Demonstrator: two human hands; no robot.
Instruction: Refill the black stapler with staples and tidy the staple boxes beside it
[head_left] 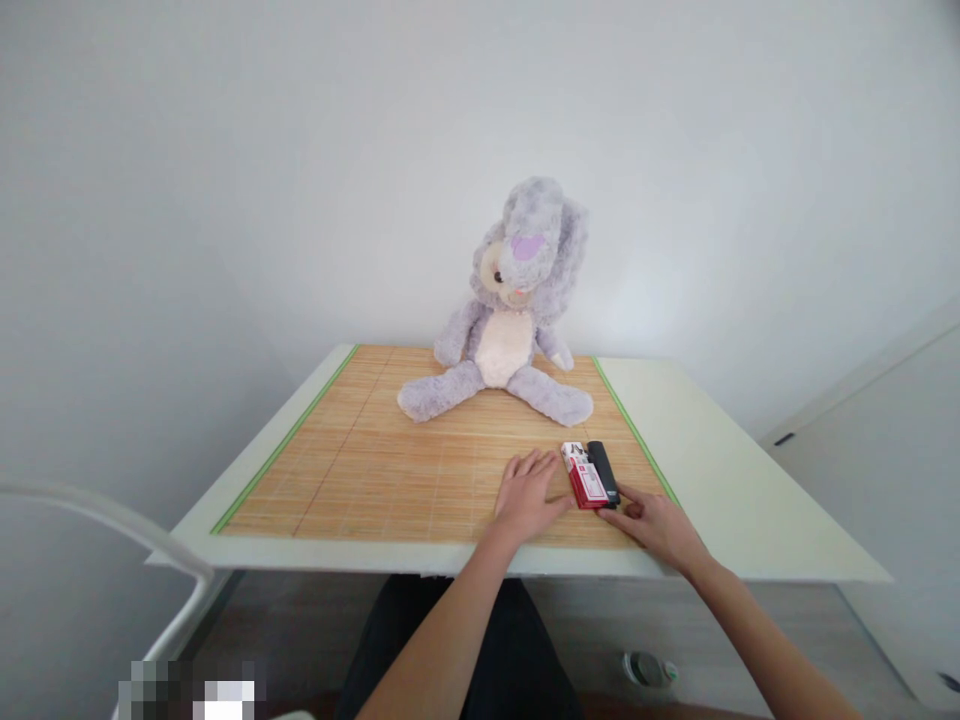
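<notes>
A small red and white box (585, 478) lies on the bamboo mat (390, 480), right beside a black stapler (603, 468). My left hand (529, 497) rests open on the mat just left of the box, fingers stretched out and the thumb pointing toward the box's near corner. At the near end of the stapler, my right hand (656, 527) has its thumb and index finger closed about the end, with the other fingers curled in. Whether the stapler is lifted at all, I cannot tell.
A grey plush rabbit (504, 345) sits at the back of the mat against the wall. The white table (720, 450) shows around the mat. A curved white tube (112, 510) is at the left. On the floor below lies a clear bottle (646, 669).
</notes>
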